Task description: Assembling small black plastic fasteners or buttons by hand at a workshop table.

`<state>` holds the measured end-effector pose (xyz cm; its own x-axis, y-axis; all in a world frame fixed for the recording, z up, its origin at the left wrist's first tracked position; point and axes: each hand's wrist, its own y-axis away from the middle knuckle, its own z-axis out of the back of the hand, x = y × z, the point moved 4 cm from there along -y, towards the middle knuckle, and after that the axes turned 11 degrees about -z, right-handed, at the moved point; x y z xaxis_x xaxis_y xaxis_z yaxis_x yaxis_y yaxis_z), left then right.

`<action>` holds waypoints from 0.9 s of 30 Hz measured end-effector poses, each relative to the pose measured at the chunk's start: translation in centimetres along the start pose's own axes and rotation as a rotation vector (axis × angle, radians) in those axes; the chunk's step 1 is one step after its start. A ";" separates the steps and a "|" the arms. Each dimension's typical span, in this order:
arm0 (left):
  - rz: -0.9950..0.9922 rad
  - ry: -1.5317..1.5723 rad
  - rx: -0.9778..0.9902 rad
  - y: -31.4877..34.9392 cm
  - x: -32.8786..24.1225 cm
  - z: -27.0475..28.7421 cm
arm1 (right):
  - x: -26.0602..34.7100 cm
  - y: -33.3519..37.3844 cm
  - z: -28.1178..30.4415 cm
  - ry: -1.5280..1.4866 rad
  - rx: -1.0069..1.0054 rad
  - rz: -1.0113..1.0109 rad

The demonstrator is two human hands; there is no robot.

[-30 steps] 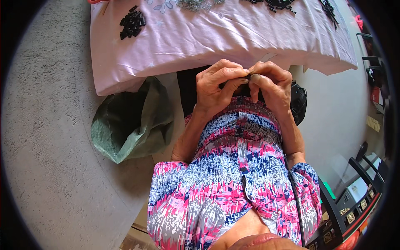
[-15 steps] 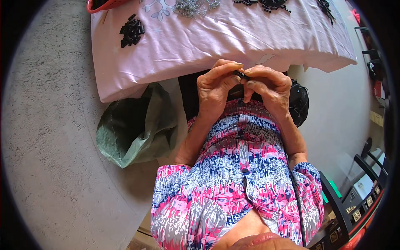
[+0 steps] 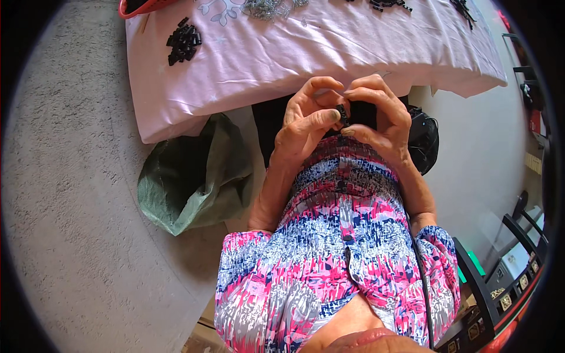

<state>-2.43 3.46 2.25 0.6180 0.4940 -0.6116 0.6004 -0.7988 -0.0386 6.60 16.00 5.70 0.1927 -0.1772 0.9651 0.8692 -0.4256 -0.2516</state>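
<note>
My left hand [image 3: 309, 123] pinches a small black plastic piece [image 3: 343, 115] between thumb and fingers, just off the near edge of the cloth-covered table. Facing it, my right hand [image 3: 382, 117] is curved with thumb and forefinger apart. Its thumb tip lies at the lower end of the piece; whether it presses on it I cannot tell. On the pink tablecloth [image 3: 265, 65] lie a pile of similar black pieces [image 3: 183, 42] at the left and a heap of small silvery metal parts [image 3: 265, 8] farther back.
More black pieces [image 3: 388, 5] and thin black parts [image 3: 463, 12] lie toward the table's far right. A red basket [image 3: 140, 8] sits at the far left corner. On the floor stands an open green woven sack [image 3: 176, 182]. A black chair [image 3: 482, 282] is at lower right.
My hands have moved slightly apart. The right fingers have spread from a pinch, and the black piece now points up and down in my left fingers.
</note>
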 end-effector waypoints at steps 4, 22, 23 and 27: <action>0.085 0.073 0.039 0.1 0.8 0.3 | 1.0 -0.3 -0.1 0.186 0.127 0.180; 0.185 0.295 0.103 0.3 2.8 1.2 | 2.2 -0.8 0.0 0.425 0.234 0.275; 0.186 0.296 0.101 0.3 2.9 1.2 | 2.3 -0.7 0.0 0.435 0.231 0.290; 0.192 0.272 0.117 0.5 3.3 1.3 | 2.2 -0.4 0.1 0.436 0.242 0.283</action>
<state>-0.76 4.28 -0.83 0.8361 0.3916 -0.3842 0.4076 -0.9122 -0.0428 6.74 15.89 7.97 0.2721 -0.6263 0.7306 0.9005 -0.1020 -0.4227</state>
